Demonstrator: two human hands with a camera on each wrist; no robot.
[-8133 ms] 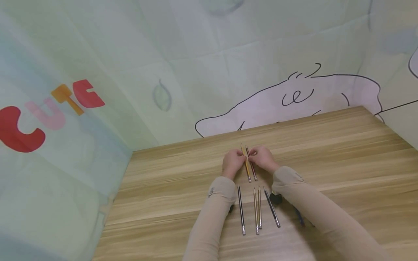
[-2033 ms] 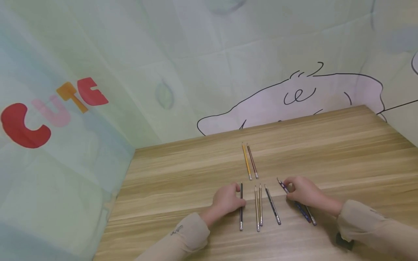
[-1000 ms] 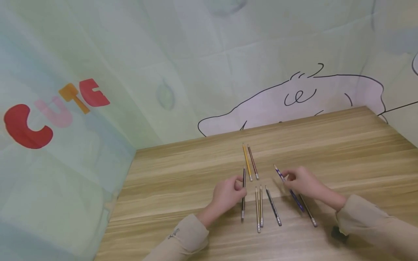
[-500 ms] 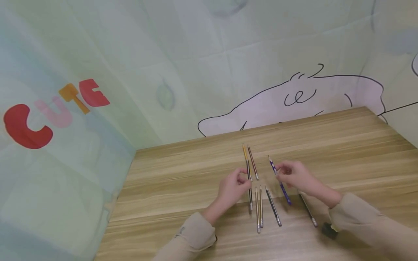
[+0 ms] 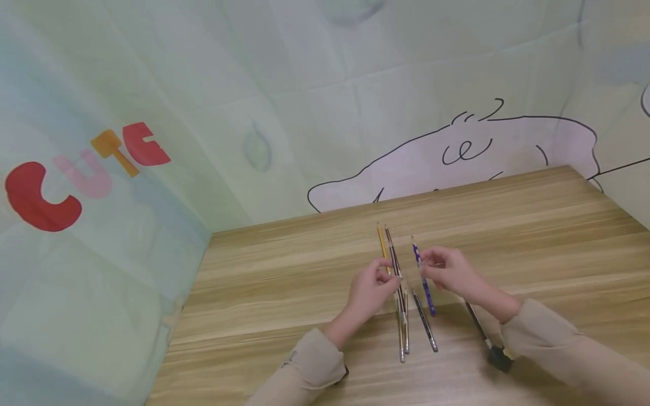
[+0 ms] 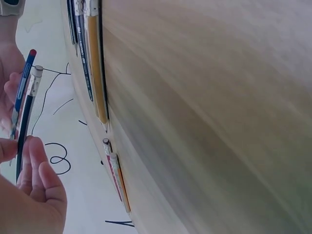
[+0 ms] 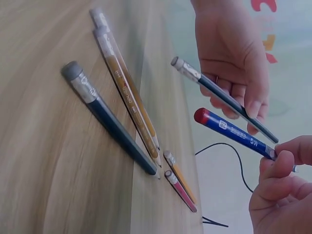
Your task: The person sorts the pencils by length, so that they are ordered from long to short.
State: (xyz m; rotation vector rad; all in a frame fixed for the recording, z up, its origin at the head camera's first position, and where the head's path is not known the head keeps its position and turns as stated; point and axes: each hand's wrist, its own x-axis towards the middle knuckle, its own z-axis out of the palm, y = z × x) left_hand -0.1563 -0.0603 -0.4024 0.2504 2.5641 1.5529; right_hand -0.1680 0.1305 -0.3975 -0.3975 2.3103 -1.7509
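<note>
My left hand (image 5: 369, 287) pinches a black pencil (image 7: 219, 91) between thumb and fingers, eraser end toward me. In the head view it overlaps the maroon pencil (image 5: 388, 234) and the two gold pencils (image 5: 402, 345). To its right, my right hand (image 5: 452, 274) pinches a blue patterned pencil (image 5: 427, 290) with a red end. Both wrist views show these two pencils raised off the table, side by side with a narrow gap. A yellow pencil (image 5: 382, 238) lies beside the maroon one. Just below the blue pencil rests a dark pencil (image 5: 424, 321).
Another dark pencil (image 5: 476, 321) lies under my right forearm, partly covered by a black wrist device (image 5: 500, 358). The wood-grain table (image 5: 264, 282) reaches back to a printed cloth backdrop (image 5: 284, 101).
Eight seconds ago both hands were at the yellow and maroon pencils. Since then they took hold of the black and blue pencils, lifted them and brought them forward and closer together.
</note>
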